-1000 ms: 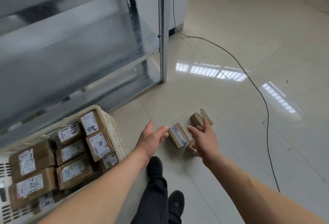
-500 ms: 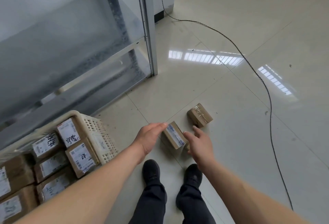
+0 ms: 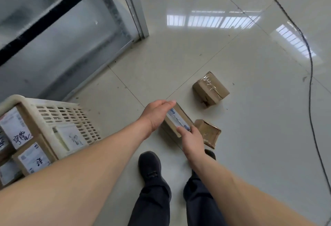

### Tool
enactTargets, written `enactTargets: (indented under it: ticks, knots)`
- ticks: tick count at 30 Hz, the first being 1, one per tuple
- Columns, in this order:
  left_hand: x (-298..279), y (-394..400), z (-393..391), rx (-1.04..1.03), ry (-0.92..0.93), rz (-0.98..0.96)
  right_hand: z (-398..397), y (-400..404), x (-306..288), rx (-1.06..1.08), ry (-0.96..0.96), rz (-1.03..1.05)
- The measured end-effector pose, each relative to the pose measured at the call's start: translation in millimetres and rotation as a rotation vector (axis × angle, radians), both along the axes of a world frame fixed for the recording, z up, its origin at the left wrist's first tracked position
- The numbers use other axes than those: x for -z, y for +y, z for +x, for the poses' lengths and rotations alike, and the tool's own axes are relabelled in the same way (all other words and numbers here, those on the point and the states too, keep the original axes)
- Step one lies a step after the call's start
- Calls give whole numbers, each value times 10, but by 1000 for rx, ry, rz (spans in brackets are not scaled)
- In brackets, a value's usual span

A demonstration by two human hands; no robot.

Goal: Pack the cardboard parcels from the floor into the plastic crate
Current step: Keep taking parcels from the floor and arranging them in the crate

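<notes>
A small cardboard parcel with a white label (image 3: 178, 120) is held between both hands just above the floor. My left hand (image 3: 156, 113) grips its left and far side; my right hand (image 3: 192, 140) presses its near right end. A taped brown parcel (image 3: 210, 88) lies on the tiles farther right. A smaller taped parcel (image 3: 208, 132) lies beside my right hand. The cream plastic crate (image 3: 68, 112) stands at the left, holding several labelled parcels (image 3: 34, 157).
A metal shelving unit (image 3: 136, 10) with grey shelves rises behind the crate. A black cable (image 3: 310, 68) snakes over the glossy tiled floor on the right. My feet in dark shoes (image 3: 150, 168) stand just below the held parcel.
Both hands have closed onto the labelled parcel, which they only flanked before. The view has tipped downward and come closer, so the crate has slid left.
</notes>
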State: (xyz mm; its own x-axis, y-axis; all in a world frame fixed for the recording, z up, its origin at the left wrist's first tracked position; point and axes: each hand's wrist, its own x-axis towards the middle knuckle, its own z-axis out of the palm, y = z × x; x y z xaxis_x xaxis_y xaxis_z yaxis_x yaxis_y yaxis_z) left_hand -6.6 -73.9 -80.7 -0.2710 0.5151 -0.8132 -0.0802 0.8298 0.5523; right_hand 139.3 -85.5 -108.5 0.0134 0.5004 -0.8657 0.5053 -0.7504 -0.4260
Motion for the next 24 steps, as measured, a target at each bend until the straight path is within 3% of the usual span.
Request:
enactTargets:
  ticks: [10, 17, 24]
  knots:
    - [1434, 275, 9, 139, 94, -99, -53, 34, 1292, 103, -83, -117]
    - [1830, 311, -8, 228, 101, -122, -140, -2, 1554, 184, -157, -106]
    - [1906, 79, -359, 108, 174, -208, -272, 90, 1556, 234, -88, -10]
